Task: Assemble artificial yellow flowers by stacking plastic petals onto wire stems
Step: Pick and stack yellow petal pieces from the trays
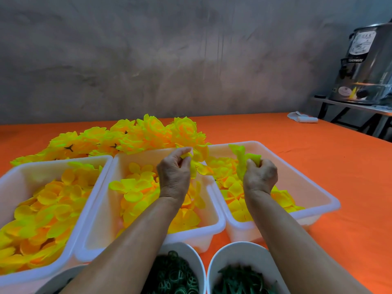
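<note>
Over the trays, left hand (174, 169) pinched a petal (198, 154); right hand (260, 176) gripped a folded petal piece (244, 159) at 3 o'clock. Best bet was prob. lining up centre holes w/ the stem, which wasn't visible.

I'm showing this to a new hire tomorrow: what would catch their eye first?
Probably the vivid yellow petals, heaped in three white trays side by side on the orange table. Above the trays, the left hand pinches a petal piece while the right hand grips a petal cluster. Behind them lies a pile of finished flowers.
</note>
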